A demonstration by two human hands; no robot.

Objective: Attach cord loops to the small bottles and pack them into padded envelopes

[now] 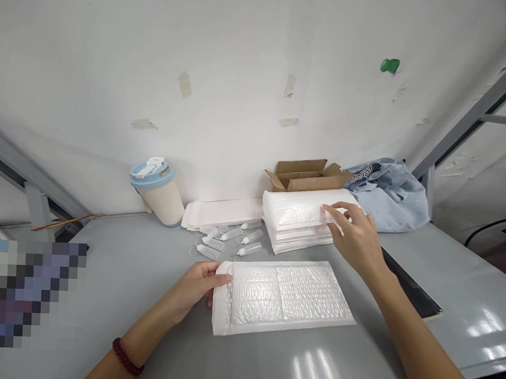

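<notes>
A white bubble mailer [282,297] lies in front of me, its bubbled face up. My left hand [202,285] pinches its left end, thumb on top and fingers underneath. Behind it to the right is a stack of more bubble mailers [296,214]. My right hand [354,233] hovers at the right side of that stack, thumb and fingers apart with nothing between them; whether a fingertip touches the top mailer I cannot tell. Several small clear plastic bottles [250,249] with white caps lie beyond the mailer's upper edge.
Flat white mailers [222,211] lie along the wall. A cup with a blue lid [158,191] stands at the left back. An open cardboard box [307,178] and a light blue cloth [395,195] are behind the stack. A dark flat object [412,286] lies under my right forearm.
</notes>
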